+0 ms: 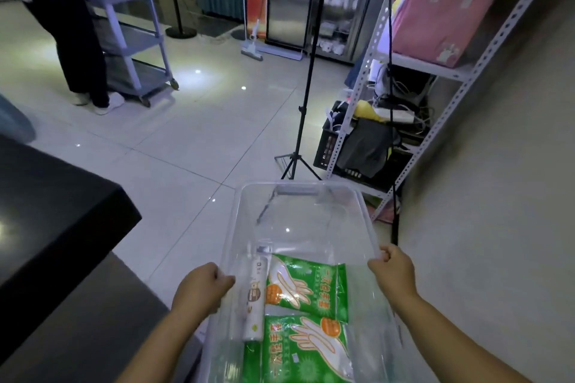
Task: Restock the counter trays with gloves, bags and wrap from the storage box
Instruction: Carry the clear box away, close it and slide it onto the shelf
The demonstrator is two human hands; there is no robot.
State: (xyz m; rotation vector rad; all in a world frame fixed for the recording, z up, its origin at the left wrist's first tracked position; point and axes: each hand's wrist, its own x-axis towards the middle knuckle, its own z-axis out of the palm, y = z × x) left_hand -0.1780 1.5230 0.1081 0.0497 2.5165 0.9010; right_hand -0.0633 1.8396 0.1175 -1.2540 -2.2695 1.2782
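I carry the clear box, my left hand and right hand gripping opposite rims, glove packs and a roll between them.

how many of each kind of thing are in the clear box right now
green glove packs: 2
white roll: 1
total plainly visible in the storage box: 3

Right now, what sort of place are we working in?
Probably a restaurant's back-of-house area: a glass-door cabinet apparently holding white crockery, a grey service trolley and a dark counter. The left hand and right hand grip the clear storage box.
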